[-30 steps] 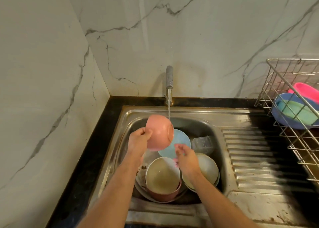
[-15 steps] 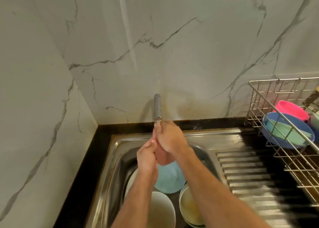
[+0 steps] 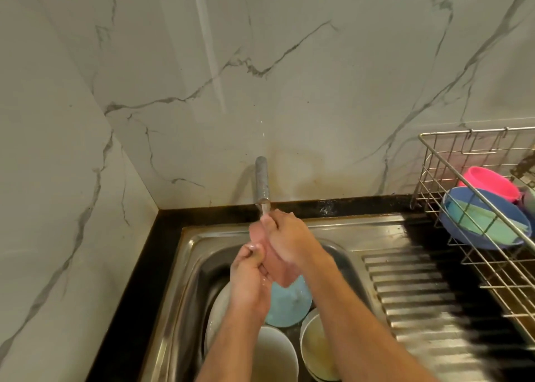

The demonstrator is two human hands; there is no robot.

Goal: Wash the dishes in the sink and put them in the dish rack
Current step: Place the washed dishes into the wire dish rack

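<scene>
Head view: pink bowl [image 3: 278,269] held under tap [image 3: 262,183] over sink [image 3: 185,266], left hand [image 3: 250,277] curled on its near edge, right hand [image 3: 289,241] wrapped over top, rack [image 3: 463,161] well off right, nearer right hand.

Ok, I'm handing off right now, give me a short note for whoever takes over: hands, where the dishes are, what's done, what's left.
Left hand: grips the pink bowl from the left side.
Right hand: wrapped over the same bowl, under the tap; it looks like rinsing or rubbing.
In the sink: a light blue plate and two whitish bowls, the right one with residue inside.
In the dish rack: a bright pink bowl and a blue bowl.
Left: finish the pink bowl, rack it, then wash the rest.
</scene>
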